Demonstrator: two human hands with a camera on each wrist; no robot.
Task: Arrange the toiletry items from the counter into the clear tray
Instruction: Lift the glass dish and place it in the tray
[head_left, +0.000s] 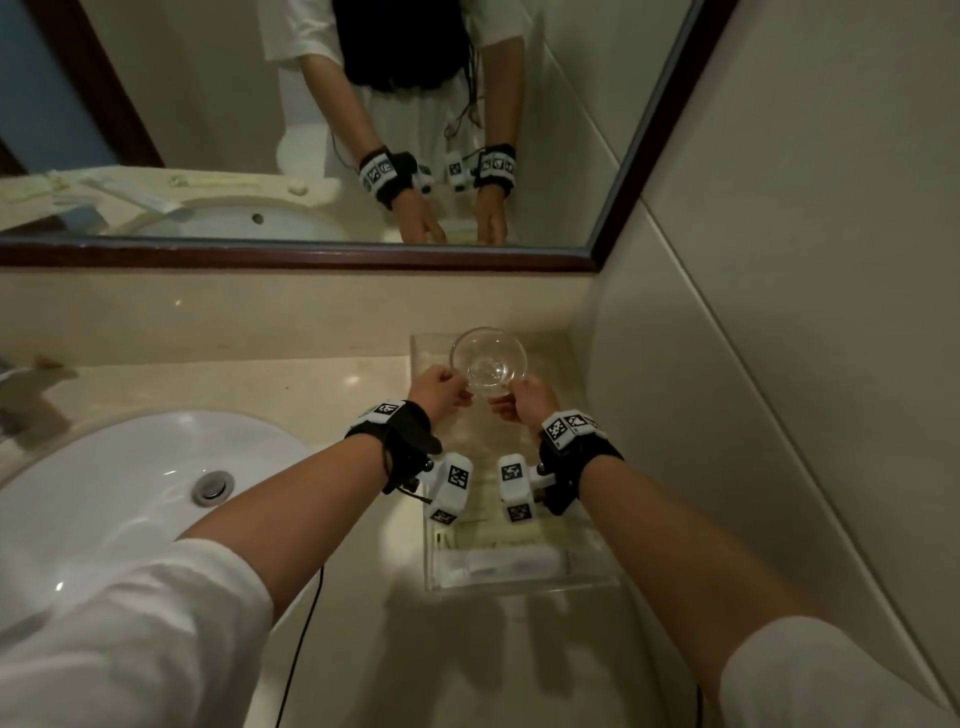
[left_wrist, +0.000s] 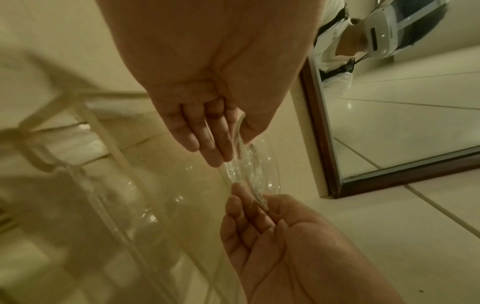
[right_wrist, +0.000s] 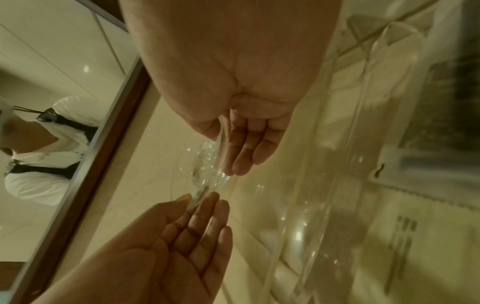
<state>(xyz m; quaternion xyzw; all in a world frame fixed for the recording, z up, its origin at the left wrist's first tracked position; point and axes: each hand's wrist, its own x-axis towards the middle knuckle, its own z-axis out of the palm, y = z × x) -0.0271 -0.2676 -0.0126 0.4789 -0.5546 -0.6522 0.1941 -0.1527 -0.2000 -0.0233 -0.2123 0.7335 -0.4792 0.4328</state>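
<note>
Both hands hold a clear round glass dish by its rim, above the far end of the clear tray. My left hand pinches the dish's left rim between thumb and fingers. My right hand pinches the right rim the same way. The left wrist view shows the left hand pinching the dish from above and the right hand from below. In the right wrist view the right hand and left hand pinch opposite sides of the dish. Whether the dish touches the tray floor I cannot tell.
Flat pale toiletry packets lie in the near end of the tray. A white sink takes up the counter's left side, with a tap at the left edge. A framed mirror stands behind and a tiled wall close on the right.
</note>
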